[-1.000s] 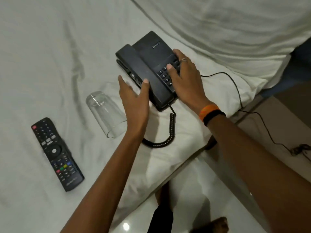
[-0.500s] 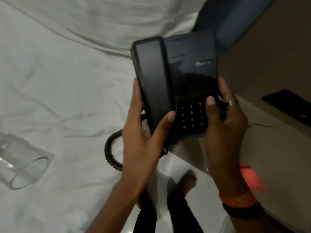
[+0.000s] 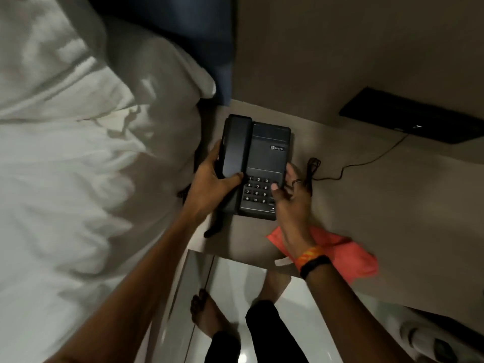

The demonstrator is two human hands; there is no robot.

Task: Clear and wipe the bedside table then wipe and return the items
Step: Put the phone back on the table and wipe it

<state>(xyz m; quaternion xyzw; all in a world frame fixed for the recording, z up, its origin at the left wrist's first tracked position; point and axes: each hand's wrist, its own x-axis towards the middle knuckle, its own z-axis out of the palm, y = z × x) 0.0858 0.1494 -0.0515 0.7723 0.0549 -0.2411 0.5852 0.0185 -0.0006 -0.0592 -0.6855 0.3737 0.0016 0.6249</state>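
Head view, looking down: black desk telephone (image 3: pixel 264 158) sits at the left end of the bedside table (image 3: pixel 392 205), close to the table's edge by the bed. Handset (image 3: pixel 234 146) lies in its cradle on the telephone's left side. Left hand (image 3: pixel 212 187) grips the telephone's left side, fingers wrapped around the handset edge, thumb laid across its lower end. Right hand (image 3: pixel 289 197) clasps the telephone's right edge, thumb on the keypad, fingers curled round the side. Whether the base rests fully on the table cannot be told. Orange cloth (image 3: pixel 345 254) lies on the table near the telephone's front right, partly beneath the right wrist. Thin black cord (image 3: pixel 366 159) runs from beside the telephone's right side toward a dark wall panel (image 3: pixel 419 121). White bedding (image 3: pixel 78 166) lies left of the telephone.
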